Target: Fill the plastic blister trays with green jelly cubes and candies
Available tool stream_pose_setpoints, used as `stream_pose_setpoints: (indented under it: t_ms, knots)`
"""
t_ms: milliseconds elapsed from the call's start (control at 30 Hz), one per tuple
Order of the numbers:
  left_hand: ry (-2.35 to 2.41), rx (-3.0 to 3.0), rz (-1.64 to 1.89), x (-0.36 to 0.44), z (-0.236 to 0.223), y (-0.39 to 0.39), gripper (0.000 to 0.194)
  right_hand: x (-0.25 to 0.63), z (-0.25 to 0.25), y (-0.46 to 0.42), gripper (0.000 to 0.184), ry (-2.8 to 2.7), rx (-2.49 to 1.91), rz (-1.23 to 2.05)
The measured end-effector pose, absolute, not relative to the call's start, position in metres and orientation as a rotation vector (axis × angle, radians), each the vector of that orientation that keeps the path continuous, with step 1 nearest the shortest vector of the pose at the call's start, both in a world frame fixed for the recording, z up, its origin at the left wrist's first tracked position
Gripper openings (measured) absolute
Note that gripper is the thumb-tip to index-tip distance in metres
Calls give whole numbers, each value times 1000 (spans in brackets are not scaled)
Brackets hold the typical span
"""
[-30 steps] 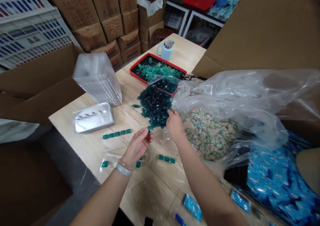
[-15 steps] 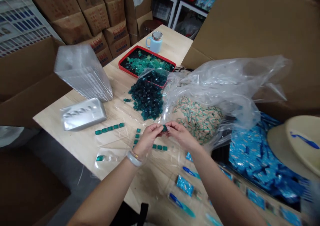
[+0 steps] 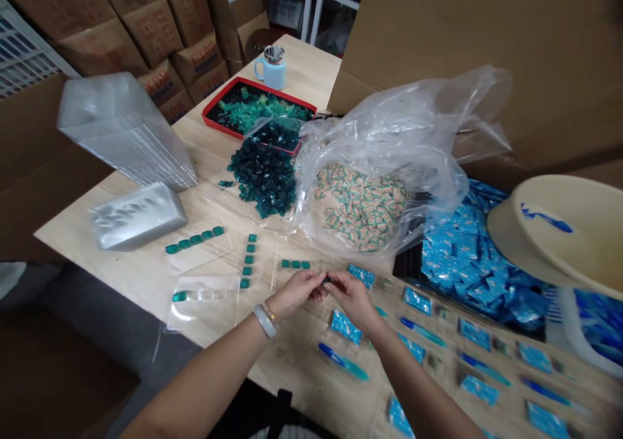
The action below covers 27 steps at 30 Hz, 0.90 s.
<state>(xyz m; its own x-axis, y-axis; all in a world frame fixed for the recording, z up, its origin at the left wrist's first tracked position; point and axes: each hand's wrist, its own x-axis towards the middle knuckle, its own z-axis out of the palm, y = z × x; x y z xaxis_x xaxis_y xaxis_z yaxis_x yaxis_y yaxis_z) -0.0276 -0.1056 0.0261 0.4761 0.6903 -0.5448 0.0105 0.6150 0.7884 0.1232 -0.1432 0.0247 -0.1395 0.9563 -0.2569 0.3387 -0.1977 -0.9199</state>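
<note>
My left hand (image 3: 298,294), a pale bangle on its wrist, and my right hand (image 3: 352,299) meet over the near part of the table. Fingertips of both are closed around one small dark green piece (image 3: 326,281), mostly hidden by them. Just left of the fingers lies a short row of green square pieces (image 3: 294,264). Farther left, several more green pieces form an upright row (image 3: 249,259) and a slanted row (image 3: 195,239). A clear plastic tray (image 3: 209,296) holds one green piece at its left end. Beyond the hands sits a heap of dark green pieces (image 3: 267,178).
A red-rimmed tray (image 3: 214,120) with green bits and a blue mug (image 3: 274,74) stand behind. Clear tray stacks (image 3: 131,131) are left. A plastic bag (image 3: 363,209) of printed pieces, blue packets (image 3: 457,264) and a cream tub (image 3: 506,222) occupy the right; blue-green toothbrushes (image 3: 343,362) lie near.
Both hands have moved nearer and to the right over the table, still pinching the green piece. The short row beside them now shows more fully. The whole view has shifted rightward.
</note>
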Motion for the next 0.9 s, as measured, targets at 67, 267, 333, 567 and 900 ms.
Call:
stream_pose_setpoints:
  t_ms: [67, 267, 333, 567, 900]
  knots:
    - [1172, 1122, 557, -24, 21, -99, 23, 130, 16, -144, 19, -1595, -1673, 1104]
    - [1616, 1706, 364, 4, 6, -74, 6, 134, 0, -123, 22, -2142, -1803, 679]
    - [1658, 1713, 320, 13, 2, -73, 11, 132, -2, -118, 19, -2281, -1847, 643]
    - [1657, 1746, 353, 13, 10, -76, 10, 123, 0, -117, 19, -2420, -1945, 535]
    - [1570, 1755, 1053, -65, 86, 46, 7, 114, 14, -116, 22, -2279, -1976, 380]
